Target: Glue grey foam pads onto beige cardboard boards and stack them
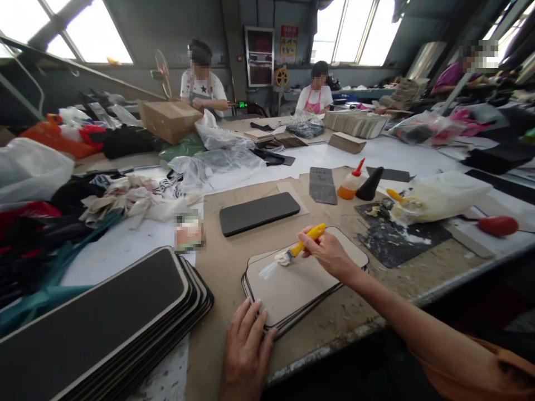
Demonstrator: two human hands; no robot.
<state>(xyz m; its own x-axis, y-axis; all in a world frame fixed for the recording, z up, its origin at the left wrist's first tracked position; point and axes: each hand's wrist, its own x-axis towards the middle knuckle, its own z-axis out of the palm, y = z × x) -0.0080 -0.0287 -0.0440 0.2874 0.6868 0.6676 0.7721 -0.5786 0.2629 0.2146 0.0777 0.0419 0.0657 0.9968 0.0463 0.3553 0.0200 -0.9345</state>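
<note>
My right hand [328, 252] is closed around the yellow handle of a brush [308, 239]. White paste clings to the bristles, which touch the top beige panel [301, 278] of a small stack; a white smear trails left from them. The panels have rounded corners and dark edges. Flat on the near left corner of this stack lies my left hand [246, 345], its fingers stretched out and holding nothing. Just beyond the stack is a dark grey rounded pad [259, 213].
A tall stack of long dark panels [125, 301] stands at left. Right of the work lie a paste-covered black board [393, 245], a plastic bag of paste [447, 195], a glue bottle [351, 182] and a red-handled tool [497, 225]. Cloth scraps [125, 200] and people are farther back.
</note>
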